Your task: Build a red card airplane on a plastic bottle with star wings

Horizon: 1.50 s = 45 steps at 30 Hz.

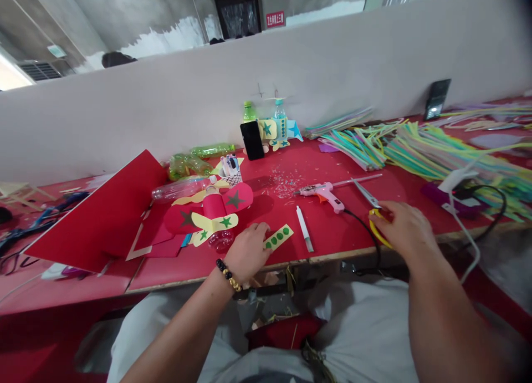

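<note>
My left hand (pixel 248 252) pinches one end of a pale yellow paper strip (pixel 279 238) with a row of green dots, low over the table's front edge. The yellow handles of a pair of scissors (pixel 368 193) are in my right hand (pixel 405 230), and the blades point away from me on the table. Just left of the strip lies a plastic-bottle plane (pixel 214 205) with red wings and yellow tail pieces bearing green stars. Between my hands are a white utility knife (pixel 305 228) and, further back, a pink glue gun (pixel 324 193) with a glue stick.
A leaning red board (pixel 100 211) stands at left, with green plastic bottles (pixel 189 164) behind. A black phone (pixel 251 140) leans at the back before a finished bottle plane (pixel 280 122). Colourful strips (pixel 419 150) are heaped at right, near a white cable (pixel 469 244). Scraps (pixel 283 183) litter the middle.
</note>
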{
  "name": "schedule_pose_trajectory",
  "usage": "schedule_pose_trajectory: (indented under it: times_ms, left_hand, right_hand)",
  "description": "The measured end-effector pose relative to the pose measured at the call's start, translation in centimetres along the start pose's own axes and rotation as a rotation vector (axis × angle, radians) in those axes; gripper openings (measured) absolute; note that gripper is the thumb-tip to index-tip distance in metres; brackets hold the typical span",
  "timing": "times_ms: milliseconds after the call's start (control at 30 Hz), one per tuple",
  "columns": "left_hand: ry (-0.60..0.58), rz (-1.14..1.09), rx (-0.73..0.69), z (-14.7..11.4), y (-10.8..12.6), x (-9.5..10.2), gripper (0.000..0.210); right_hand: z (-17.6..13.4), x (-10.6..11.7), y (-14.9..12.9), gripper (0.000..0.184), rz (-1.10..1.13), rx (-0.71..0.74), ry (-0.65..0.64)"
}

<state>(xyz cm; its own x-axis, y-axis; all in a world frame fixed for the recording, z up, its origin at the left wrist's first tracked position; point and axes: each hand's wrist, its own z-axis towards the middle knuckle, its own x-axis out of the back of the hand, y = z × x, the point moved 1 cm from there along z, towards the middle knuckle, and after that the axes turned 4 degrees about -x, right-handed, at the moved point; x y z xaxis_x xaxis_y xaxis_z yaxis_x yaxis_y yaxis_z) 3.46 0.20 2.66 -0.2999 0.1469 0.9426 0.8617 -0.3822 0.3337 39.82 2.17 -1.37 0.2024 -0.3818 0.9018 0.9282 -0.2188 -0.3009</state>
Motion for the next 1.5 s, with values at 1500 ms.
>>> schedule_pose_trajectory:
  times_ms: [1500]
  left_hand:
    - [0.256,-0.159,-0.205,-5.6,-0.8,-3.5,0.010]
  right_hand:
    - [-11.5,3.2,-13.0,0.023,1.486,-0.280,-0.444]
